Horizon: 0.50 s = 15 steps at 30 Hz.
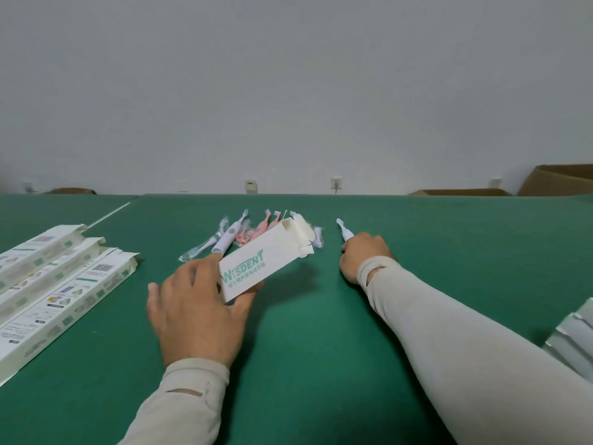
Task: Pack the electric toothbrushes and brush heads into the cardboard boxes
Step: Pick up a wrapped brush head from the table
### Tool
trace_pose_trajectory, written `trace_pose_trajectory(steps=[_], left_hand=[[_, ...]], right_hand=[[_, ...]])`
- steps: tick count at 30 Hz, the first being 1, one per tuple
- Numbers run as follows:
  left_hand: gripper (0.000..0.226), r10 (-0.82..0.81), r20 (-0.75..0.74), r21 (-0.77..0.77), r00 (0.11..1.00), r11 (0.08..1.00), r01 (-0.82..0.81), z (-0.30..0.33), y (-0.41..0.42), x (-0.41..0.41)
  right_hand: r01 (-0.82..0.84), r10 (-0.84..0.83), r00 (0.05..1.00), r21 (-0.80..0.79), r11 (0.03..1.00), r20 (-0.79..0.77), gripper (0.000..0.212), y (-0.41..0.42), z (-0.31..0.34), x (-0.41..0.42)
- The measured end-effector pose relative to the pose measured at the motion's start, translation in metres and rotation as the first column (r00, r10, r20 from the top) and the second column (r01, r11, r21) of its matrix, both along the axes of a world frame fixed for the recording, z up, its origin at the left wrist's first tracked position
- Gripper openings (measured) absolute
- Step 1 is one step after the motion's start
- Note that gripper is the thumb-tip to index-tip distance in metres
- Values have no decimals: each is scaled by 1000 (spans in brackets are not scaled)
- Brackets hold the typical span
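My left hand [195,308] grips the near end of a white cardboard box [256,261] printed with green lettering. The box is lifted off the green table [305,332] and its far end flaps stand open. My right hand [365,258] is closed around a white electric toothbrush [345,232] whose tip points away from me. Behind the box lies a pile: a white toothbrush [227,234], pink toothbrushes [260,229] and wrapped brush heads [200,250]. The box hides part of the pile.
Three flat white boxes [54,284] lie side by side at the left. A grey-white stack [574,342] sits at the right edge. Brown cartons [558,181] stand beyond the table's far right. A seam [109,215] divides the table at the left.
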<state>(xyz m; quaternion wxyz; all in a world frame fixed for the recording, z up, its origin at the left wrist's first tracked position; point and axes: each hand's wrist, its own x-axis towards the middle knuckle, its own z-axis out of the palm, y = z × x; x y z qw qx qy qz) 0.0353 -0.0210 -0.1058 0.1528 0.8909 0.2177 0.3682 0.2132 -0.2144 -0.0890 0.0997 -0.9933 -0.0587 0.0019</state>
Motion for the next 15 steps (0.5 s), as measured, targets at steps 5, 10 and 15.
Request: trace_pose_trajectory(steps=[5, 10, 15], left_hand=[[60, -39, -51, 1, 998, 999, 40, 6, -7, -3], [59, -148, -68, 26, 987, 988, 150, 16, -24, -14], [71, -326, -97, -112, 940, 942, 316, 16, -51, -29]], right_hand=[[-19, 23, 999, -113, 993, 26, 43, -38, -3, -80], [-133, 154, 982, -181, 975, 109, 35, -78, -5, -158], [-67, 51, 988, 108, 992, 147, 19, -99, -3, -185]])
